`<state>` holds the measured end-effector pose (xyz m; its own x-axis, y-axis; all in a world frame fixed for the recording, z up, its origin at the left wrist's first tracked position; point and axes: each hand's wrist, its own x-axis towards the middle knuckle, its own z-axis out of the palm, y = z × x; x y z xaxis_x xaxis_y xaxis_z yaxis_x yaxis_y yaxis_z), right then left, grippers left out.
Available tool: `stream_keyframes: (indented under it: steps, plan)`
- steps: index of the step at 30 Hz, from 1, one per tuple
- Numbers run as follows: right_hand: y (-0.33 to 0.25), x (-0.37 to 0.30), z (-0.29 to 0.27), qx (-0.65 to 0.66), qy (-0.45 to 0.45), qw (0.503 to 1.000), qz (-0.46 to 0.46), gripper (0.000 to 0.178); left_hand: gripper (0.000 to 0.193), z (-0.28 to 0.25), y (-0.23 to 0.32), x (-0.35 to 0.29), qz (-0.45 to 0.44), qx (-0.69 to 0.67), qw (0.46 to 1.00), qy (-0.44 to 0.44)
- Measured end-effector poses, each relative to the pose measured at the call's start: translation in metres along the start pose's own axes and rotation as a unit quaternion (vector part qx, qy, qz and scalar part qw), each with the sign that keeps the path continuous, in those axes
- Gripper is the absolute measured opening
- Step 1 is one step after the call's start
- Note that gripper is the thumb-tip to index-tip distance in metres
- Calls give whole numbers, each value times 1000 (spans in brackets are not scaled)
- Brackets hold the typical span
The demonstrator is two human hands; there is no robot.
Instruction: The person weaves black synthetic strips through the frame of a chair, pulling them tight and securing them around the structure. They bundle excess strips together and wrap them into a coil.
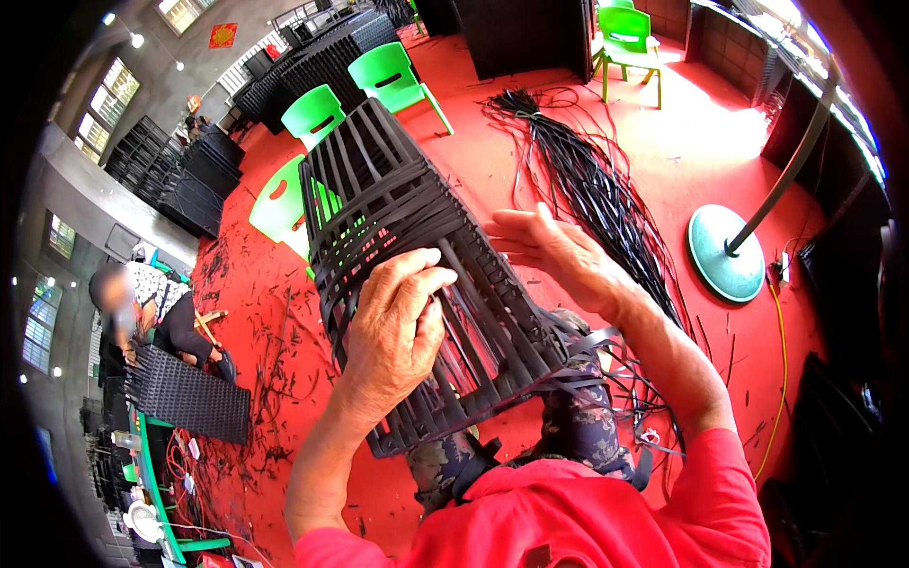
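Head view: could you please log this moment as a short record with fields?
Held item: black woven basket frame, tilted across the lap
Left hand: gripping the weave on top
Right hand: flat against the frame's right side
Nearby: loose black strips on red floor; green chairs
Others: a person at left

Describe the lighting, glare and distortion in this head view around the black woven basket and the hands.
Head view: hard daylight from the upper right washes the red floor near the green chair to a pale glare; the black woven basket stays dark, its strips sharp; left hand and right hand are evenly lit and crisp; fisheye bends the fan pole and blackens the corners.
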<state>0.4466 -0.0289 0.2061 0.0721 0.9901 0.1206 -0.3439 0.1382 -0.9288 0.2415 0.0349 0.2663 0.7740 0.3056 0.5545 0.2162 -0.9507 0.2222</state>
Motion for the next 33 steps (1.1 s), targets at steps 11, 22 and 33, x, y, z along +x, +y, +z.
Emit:
stream_keyframes:
  steps: [11, 22, 33]
  plan:
    - [7, 2, 8, 117, 23, 989, 89, 37, 55, -27, 48, -80, 16, 77, 995, -59]
    - [-10, -18, 16, -77, -76, 993, 37, 45, 22, -29, 60, -93, 146, 375, 915, -30]
    - [11, -48, 12, 237, -80, 968, 36, 40, 36, -66, 66, -70, 26, -196, 959, -203]
